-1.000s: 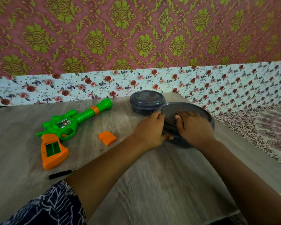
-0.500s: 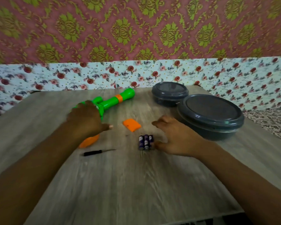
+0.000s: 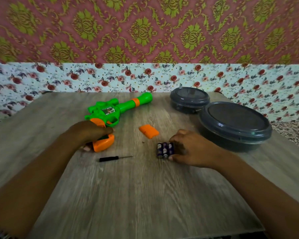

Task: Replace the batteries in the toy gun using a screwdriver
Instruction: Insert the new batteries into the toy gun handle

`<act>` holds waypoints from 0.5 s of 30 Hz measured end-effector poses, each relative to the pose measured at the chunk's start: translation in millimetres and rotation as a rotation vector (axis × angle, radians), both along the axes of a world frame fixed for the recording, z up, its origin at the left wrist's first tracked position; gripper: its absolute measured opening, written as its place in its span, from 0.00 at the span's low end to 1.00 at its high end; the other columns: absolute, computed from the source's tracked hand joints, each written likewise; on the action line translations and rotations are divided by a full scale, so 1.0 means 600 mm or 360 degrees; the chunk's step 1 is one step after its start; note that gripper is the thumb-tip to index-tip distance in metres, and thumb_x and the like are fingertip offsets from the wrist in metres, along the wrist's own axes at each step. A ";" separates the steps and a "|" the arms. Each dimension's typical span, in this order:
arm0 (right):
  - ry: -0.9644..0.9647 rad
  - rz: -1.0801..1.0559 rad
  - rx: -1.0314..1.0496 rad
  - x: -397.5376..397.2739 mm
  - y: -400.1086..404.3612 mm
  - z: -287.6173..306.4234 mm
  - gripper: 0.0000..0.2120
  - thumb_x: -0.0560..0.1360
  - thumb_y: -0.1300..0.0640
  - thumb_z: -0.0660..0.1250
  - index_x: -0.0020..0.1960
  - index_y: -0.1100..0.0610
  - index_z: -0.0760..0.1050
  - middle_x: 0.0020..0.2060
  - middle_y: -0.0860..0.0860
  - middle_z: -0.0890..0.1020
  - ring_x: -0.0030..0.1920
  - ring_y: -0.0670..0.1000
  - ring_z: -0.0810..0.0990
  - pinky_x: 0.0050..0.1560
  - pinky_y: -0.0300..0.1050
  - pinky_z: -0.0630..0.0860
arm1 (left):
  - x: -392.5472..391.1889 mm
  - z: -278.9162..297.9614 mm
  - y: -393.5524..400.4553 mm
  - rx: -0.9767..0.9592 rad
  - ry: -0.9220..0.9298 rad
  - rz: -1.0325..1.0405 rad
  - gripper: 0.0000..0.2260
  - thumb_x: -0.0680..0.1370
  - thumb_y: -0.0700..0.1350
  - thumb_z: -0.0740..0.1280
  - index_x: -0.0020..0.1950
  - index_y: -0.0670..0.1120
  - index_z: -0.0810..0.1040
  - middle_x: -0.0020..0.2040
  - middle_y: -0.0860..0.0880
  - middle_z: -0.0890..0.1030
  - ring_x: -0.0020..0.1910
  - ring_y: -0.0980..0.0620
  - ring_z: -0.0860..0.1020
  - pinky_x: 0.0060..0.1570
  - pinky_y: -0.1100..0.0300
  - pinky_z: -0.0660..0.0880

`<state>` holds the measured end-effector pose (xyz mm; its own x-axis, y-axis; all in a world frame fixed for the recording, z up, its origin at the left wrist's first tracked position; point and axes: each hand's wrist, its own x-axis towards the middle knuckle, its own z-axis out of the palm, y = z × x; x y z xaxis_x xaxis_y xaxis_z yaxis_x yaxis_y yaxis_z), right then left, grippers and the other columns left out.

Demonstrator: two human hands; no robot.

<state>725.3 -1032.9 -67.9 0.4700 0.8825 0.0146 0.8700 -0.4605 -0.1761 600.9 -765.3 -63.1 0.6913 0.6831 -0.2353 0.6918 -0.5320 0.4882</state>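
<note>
Three batteries: a little purple cluster [image 3: 164,150] lying on the counter [image 3: 145,195], right next to the right hand [image 3: 191,149]
Right hand grip: fingers curled round the cluster, thumb at the near end, looks like it's pinching them up
Left hand grip: left hand [image 3: 89,133] wrapped over the orange handle of the toy gun [image 3: 110,114], which lies flat on the counter, barrel pointing away to the right
Cover: orange battery cover [image 3: 148,131] is off, lying loose between gun and batteries, so the unscrewing part looks done
Screwdriver: small black screwdriver [image 3: 115,158] lying untouched, just in front of the gun's handle
Compartment: mostly hidden under the left hand, can't tell if it's empty
Still to do, I reckon: load the batteries, put the cover back, screw it down
Other stuff: two grey lidded tubs, small tub [image 3: 189,100] and big tub [image 3: 235,125], both closed, off to the right
</note>
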 end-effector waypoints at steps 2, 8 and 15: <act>0.0135 -0.0072 0.0185 0.004 -0.006 -0.002 0.17 0.69 0.48 0.71 0.54 0.54 0.76 0.48 0.51 0.78 0.47 0.48 0.75 0.50 0.45 0.74 | 0.006 -0.003 0.003 -0.0060 -0.0134 0.0010 0.21 0.76 0.56 0.64 0.28 0.44 0.70 0.23 0.42 0.70 0.22 0.47 0.71 0.24 0.64 0.63; 0.0915 -0.0390 0.0994 0.015 -0.006 -0.002 0.22 0.66 0.66 0.73 0.59 0.59 0.73 0.40 0.54 0.82 0.39 0.52 0.81 0.43 0.40 0.78 | 0.038 -0.029 -0.004 -0.0364 -0.0757 0.0127 0.09 0.72 0.45 0.72 0.40 0.41 0.78 0.37 0.38 0.79 0.34 0.43 0.77 0.37 0.58 0.73; 0.0966 -0.0422 0.1334 0.013 0.060 0.011 0.23 0.64 0.73 0.72 0.53 0.55 0.70 0.36 0.54 0.80 0.34 0.49 0.79 0.40 0.47 0.79 | 0.076 -0.053 -0.016 -0.0671 -0.1398 0.0049 0.15 0.80 0.49 0.61 0.47 0.37 0.74 0.36 0.40 0.80 0.29 0.52 0.81 0.35 0.56 0.79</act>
<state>733.3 -996.7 -61.0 0.7781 0.5679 0.2684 0.4200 -0.1528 -0.8946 646.8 -775.1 -94.7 0.7206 0.6817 0.1265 0.0010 -0.1835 0.9830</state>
